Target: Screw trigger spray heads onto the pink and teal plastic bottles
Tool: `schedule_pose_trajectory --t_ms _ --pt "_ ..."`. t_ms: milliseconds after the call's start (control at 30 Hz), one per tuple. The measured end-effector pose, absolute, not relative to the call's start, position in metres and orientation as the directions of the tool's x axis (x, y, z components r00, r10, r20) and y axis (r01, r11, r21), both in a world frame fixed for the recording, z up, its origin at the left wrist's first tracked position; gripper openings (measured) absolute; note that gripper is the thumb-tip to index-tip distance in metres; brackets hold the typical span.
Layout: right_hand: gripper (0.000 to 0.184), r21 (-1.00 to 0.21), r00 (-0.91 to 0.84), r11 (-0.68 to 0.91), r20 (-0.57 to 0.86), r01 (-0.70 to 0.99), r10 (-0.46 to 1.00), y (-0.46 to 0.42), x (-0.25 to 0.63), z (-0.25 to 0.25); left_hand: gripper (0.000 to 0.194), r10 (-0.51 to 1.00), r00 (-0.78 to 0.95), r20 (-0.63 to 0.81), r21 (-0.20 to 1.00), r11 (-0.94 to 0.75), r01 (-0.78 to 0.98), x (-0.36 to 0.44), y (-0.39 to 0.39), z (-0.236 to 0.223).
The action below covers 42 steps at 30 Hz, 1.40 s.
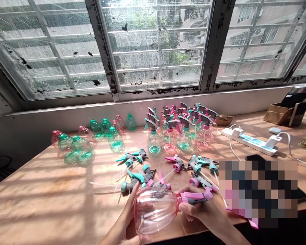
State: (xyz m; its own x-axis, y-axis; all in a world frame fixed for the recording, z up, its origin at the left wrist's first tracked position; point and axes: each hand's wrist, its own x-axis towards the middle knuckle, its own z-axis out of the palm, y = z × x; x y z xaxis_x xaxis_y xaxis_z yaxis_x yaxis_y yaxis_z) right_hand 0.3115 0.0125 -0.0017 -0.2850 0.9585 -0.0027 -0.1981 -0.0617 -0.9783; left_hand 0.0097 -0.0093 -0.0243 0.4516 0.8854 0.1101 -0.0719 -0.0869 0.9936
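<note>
A clear pink spray bottle [155,211] lies on its side in the air above the table's front edge, its neck pointing right. Around the base and body of it my left hand [131,212] is closed, partly hidden behind the plastic. At the neck, my right hand [193,209] grips the pink-and-grey spray head [196,196], which sits at the bottle's mouth. Whether it is fully screwed on I cannot tell. Just beyond my hands lie several loose spray heads with tubes, such as a green one [129,185] and a pink one [176,166].
Open green and pink bottles [116,139] stand at the back left. Several bottles with spray heads [185,136] are grouped at back centre. On the right are a white power strip [252,141], cables, a cardboard box [279,114] and a pixelated patch.
</note>
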Motion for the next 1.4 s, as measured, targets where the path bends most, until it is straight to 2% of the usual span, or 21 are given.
schedule_pose_trajectory --t_ms 67,200,400,600,733,900,967,1100,1233,1400 --pt "0.032 -0.980 -0.277 -0.067 -0.013 -0.188 0.961 0.012 0.311 -0.001 0.113 0.874 0.475 0.098 0.995 -0.074 -0.069 0.009 -0.011 -0.018" --pt "0.034 -0.979 -0.275 -0.055 0.001 -0.195 0.961 0.012 0.311 -0.001 0.092 0.864 0.490 0.114 0.992 -0.070 -0.107 0.011 -0.011 -0.015" --pt "0.043 -0.974 -0.250 -0.049 0.008 -0.220 0.968 0.013 0.311 -0.006 0.087 0.877 0.456 0.149 0.988 -0.146 -0.041 0.015 -0.010 -0.026" --pt "0.043 -0.975 -0.258 -0.051 0.007 -0.217 0.966 0.013 0.311 -0.008 0.099 0.868 0.485 0.110 0.993 -0.074 -0.093 0.012 -0.012 -0.015" --pt "0.045 -0.977 -0.277 -0.063 -0.005 -0.202 0.961 0.013 0.311 -0.009 0.090 0.880 0.462 0.108 0.994 -0.097 -0.047 0.013 -0.012 -0.013" --pt "0.041 -0.979 -0.279 -0.030 0.027 -0.200 0.960 0.015 0.313 -0.012 0.076 0.875 0.439 0.203 0.978 -0.162 -0.130 0.019 -0.010 -0.021" --pt "0.039 -0.979 -0.281 -0.028 0.032 -0.204 0.959 0.015 0.313 -0.012 0.080 0.873 0.435 0.221 0.975 -0.187 -0.120 0.019 -0.009 -0.021" --pt "0.037 -0.978 -0.277 -0.053 0.005 -0.201 0.961 0.013 0.312 -0.008 0.101 0.863 0.475 0.169 0.985 -0.161 -0.059 0.014 -0.008 -0.019" --pt "0.032 -0.983 -0.282 -0.051 0.001 -0.177 0.960 0.013 0.312 -0.005 0.099 0.874 0.467 0.134 0.990 -0.137 -0.029 0.008 -0.008 -0.022" --pt "0.040 -0.970 -0.289 -0.049 0.022 -0.237 0.957 0.014 0.312 -0.010 0.107 0.906 0.419 0.061 0.995 -0.090 0.049 0.010 -0.004 -0.031"
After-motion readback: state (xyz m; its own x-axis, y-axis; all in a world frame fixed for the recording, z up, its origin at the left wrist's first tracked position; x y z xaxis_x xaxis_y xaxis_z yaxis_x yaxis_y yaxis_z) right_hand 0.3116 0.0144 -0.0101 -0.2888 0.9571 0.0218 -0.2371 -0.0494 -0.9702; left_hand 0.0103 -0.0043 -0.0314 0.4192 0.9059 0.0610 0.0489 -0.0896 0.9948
